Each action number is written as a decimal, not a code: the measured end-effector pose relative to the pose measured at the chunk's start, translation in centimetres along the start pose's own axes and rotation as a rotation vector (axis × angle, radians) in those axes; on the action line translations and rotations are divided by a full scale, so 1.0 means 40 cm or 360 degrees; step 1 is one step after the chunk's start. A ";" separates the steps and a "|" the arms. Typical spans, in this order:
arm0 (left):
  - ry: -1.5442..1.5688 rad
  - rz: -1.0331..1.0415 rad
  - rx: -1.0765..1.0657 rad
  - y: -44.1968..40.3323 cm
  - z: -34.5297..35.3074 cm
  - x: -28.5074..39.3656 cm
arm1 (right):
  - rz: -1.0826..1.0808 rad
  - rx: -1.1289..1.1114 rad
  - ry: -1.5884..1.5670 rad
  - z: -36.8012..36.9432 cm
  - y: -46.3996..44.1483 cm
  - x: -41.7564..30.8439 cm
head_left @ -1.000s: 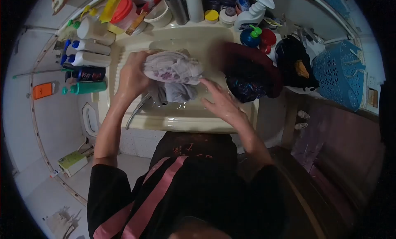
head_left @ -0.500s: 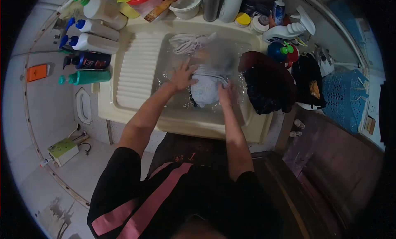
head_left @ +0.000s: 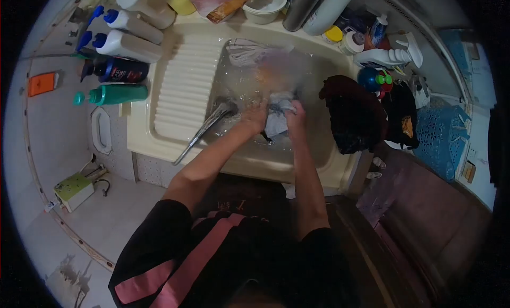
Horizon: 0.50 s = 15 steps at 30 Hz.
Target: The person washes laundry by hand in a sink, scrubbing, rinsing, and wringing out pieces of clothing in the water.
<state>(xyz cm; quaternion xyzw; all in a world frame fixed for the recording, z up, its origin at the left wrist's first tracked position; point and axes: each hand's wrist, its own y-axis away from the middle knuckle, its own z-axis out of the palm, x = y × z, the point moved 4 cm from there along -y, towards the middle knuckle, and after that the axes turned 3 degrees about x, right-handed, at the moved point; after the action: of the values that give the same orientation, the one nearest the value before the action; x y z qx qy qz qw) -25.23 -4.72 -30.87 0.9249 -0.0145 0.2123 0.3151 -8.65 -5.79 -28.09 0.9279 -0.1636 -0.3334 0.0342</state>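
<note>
A light grey-blue wet cloth [head_left: 275, 121] lies bunched in the water of the cream washing sink [head_left: 255, 167]. My right hand [head_left: 296, 119] grips its right side, fingers curled around the fabric. At the cloth's left edge is my left hand [head_left: 255, 116], its fingers stretched forward and close to the fabric. Left of that hand, a shiny metal piece with a long stem and rounded end [head_left: 210, 122], like a shower head, slants across the sink's edge. A pale striped cloth [head_left: 247, 53] sits at the back of the basin, partly behind a blurred patch.
The ribbed washboard [head_left: 186, 87] fills the sink's left side. Dark clothing [head_left: 353, 116] hangs over the right rim. Pump bottles [head_left: 127, 46] line the left, while a white tub [head_left: 264, 7] and a spray bottle [head_left: 390, 56] stand behind. A blue basket [head_left: 441, 135] is far right.
My left hand has moved right and slightly down. My right hand has shifted slightly right, and the cloth looks more bunched. The metal piece has come into view at the sink's left.
</note>
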 end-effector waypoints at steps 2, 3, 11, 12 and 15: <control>-0.0151 0.0542 0.0036 0.018 -0.018 0.012 | -0.0376 -0.0435 -0.0741 -0.126 0.023 -0.249; -0.0135 0.0546 0.0058 0.024 -0.042 0.006 | -0.0462 -0.0493 -0.0937 -0.190 0.035 -0.357; 0.2246 0.0584 0.0729 0.174 -0.337 -0.028 | -0.1190 -0.0317 -0.1373 -0.369 -0.018 -0.859; 0.2154 0.0335 0.0829 0.195 -0.365 -0.073 | -0.1228 -0.0201 -0.1254 -0.347 -0.039 -0.886; 0.1784 -0.0092 0.1267 0.265 -0.423 -0.194 | -0.1127 -0.0177 -0.0836 -0.176 -0.124 -0.924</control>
<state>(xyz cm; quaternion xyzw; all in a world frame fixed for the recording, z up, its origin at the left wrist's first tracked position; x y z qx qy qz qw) -40.48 -4.09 -15.85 0.7209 0.2544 0.6393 -0.0832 -29.59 10.64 -1.03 0.8072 0.1792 -0.5573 -0.0749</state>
